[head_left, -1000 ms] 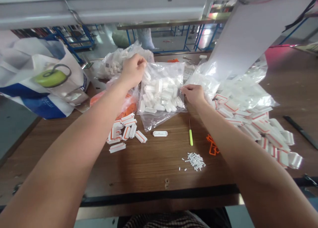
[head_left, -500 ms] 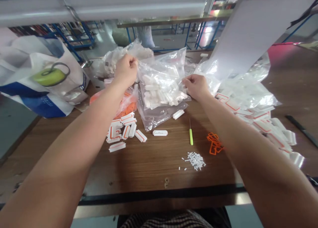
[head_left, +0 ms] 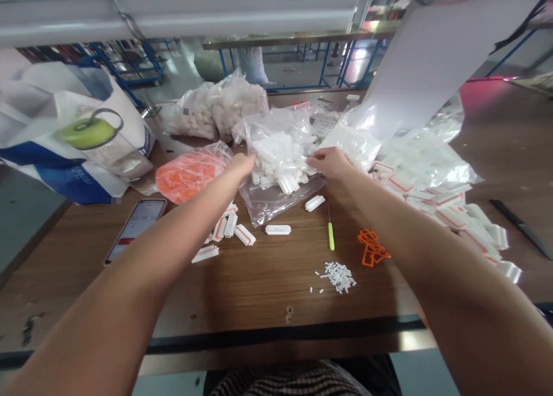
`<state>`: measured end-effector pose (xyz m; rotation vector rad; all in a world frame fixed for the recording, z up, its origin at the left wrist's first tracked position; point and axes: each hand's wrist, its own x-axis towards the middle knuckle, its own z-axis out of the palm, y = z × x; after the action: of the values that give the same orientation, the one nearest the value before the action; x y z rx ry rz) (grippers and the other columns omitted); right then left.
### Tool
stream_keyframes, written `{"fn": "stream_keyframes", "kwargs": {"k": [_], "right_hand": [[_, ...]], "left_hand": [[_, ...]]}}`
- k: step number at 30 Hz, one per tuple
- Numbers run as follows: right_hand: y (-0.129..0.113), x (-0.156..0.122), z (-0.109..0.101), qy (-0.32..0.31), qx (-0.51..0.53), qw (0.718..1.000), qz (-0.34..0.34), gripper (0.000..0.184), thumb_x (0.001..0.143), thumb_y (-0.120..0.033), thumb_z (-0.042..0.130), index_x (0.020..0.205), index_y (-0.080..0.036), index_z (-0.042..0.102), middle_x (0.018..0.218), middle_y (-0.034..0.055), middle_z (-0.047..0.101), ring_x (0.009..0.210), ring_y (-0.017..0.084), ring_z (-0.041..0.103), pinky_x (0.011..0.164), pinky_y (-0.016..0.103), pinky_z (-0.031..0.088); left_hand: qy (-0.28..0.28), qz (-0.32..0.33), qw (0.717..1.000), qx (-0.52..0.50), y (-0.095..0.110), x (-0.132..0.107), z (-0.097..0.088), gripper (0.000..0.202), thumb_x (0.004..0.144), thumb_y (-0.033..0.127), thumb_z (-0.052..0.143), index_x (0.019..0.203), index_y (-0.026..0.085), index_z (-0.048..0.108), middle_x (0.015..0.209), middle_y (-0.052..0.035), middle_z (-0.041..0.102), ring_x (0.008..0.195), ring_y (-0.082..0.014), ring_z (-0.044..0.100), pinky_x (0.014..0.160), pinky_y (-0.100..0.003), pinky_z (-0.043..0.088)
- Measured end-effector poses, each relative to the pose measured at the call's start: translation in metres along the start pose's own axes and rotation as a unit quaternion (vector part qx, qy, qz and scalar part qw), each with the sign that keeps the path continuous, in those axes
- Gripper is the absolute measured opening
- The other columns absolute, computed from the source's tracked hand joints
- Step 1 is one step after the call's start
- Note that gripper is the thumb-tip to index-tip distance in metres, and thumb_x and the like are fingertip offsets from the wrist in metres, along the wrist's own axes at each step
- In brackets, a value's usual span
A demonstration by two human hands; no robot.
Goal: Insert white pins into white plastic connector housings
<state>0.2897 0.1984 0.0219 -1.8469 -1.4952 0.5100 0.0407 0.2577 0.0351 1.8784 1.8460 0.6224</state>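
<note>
A clear plastic bag (head_left: 276,197) full of white plastic parts (head_left: 280,154) lies on the wooden table (head_left: 242,292) in front of me. My left hand (head_left: 242,164) reaches to the bag's left side, fingers hidden against the plastic. On the bag's right side my right hand (head_left: 329,161) pinches the plastic. One white part (head_left: 315,203) lies loose just below the bag. Another white part (head_left: 278,229) rests nearer to me.
A bag of orange parts (head_left: 190,174), a phone (head_left: 136,228), white-and-orange pieces (head_left: 227,228), a green-handled pick (head_left: 330,236), orange frames (head_left: 371,249) and tiny white pins (head_left: 339,276) lie around. Finished pieces in bags (head_left: 436,183) pile up right. A shopping bag (head_left: 73,137) stands left.
My left hand has come down from the top of the bag to its lower left side. The bag has slumped and one white part lies out on the table.
</note>
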Motion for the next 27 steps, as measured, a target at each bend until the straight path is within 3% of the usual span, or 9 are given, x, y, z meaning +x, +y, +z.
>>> {"fn": "stream_keyframes", "kwargs": {"k": [4, 9, 12, 17, 22, 27], "right_hand": [[-0.007, 0.002, -0.001, 0.020, -0.002, 1.000, 0.006, 0.013, 0.070, -0.023, 0.065, 0.075, -0.017, 0.076, 0.070, 0.0021, 0.070, 0.074, 0.020, 0.064, 0.072, 0.030, 0.048], [-0.004, -0.004, -0.011, 0.031, -0.003, 1.000, 0.005, 0.020, 0.074, -0.026, 0.064, 0.083, -0.014, 0.077, 0.072, 0.0036, 0.071, 0.071, 0.019, 0.063, 0.069, 0.030, 0.048], [0.003, -0.014, -0.013, 0.028, -0.016, 0.999, 0.008, 0.019, 0.074, -0.027, 0.065, 0.081, -0.014, 0.077, 0.069, 0.0033, 0.070, 0.068, 0.019, 0.062, 0.067, 0.030, 0.047], [0.007, -0.024, -0.008, 0.025, -0.043, 0.999, 0.003, 0.020, 0.077, -0.025, 0.061, 0.083, -0.015, 0.076, 0.073, 0.0048, 0.072, 0.072, 0.020, 0.064, 0.070, 0.030, 0.048], [0.004, -0.033, -0.023, 0.030, -0.093, 0.995, -0.011, 0.027, 0.078, -0.024, 0.057, 0.098, -0.017, 0.075, 0.088, 0.0071, 0.074, 0.086, 0.024, 0.066, 0.080, 0.034, 0.048], [0.002, -0.067, -0.039, -0.054, -0.145, 0.988, -0.017, 0.014, 0.072, -0.033, 0.067, 0.070, -0.020, 0.072, 0.072, 0.0056, 0.070, 0.071, 0.023, 0.063, 0.067, 0.033, 0.045]], "left_hand": [[0.001, 0.013, 1.000, -0.020, 0.007, -0.006, -0.001, 0.025, 0.086, 0.032, 0.056, 0.095, 0.017, 0.073, 0.096, -0.0101, 0.075, 0.088, -0.0260, 0.069, 0.072, -0.031, 0.048], [0.032, 0.099, 0.994, -0.022, 0.020, -0.024, -0.017, 0.028, 0.091, 0.037, 0.050, 0.088, 0.019, 0.072, 0.091, -0.0050, 0.074, 0.090, -0.0223, 0.066, 0.078, -0.028, 0.045], [0.043, 0.169, 0.983, 0.054, 0.018, -0.034, -0.015, 0.027, 0.091, 0.035, 0.051, 0.081, 0.020, 0.070, 0.084, -0.0054, 0.072, 0.086, -0.0228, 0.064, 0.077, -0.030, 0.044], [0.070, 0.136, 0.985, 0.081, 0.012, -0.038, -0.003, 0.032, 0.097, 0.028, 0.037, 0.091, 0.018, 0.067, 0.094, -0.0110, 0.071, 0.092, -0.0249, 0.064, 0.078, -0.032, 0.044], [0.054, 0.137, 0.982, 0.115, 0.006, -0.044, -0.006, 0.021, 0.094, 0.031, 0.048, 0.100, 0.022, 0.066, 0.094, -0.0111, 0.071, 0.097, -0.0295, 0.063, 0.082, -0.037, 0.044], [0.070, 0.172, 0.972, 0.143, 0.011, -0.065, -0.030, 0.036, 0.088, 0.033, 0.061, 0.121, 0.021, 0.059, 0.119, -0.0162, 0.062, 0.106, -0.0347, 0.060, 0.086, -0.042, 0.045]]}}
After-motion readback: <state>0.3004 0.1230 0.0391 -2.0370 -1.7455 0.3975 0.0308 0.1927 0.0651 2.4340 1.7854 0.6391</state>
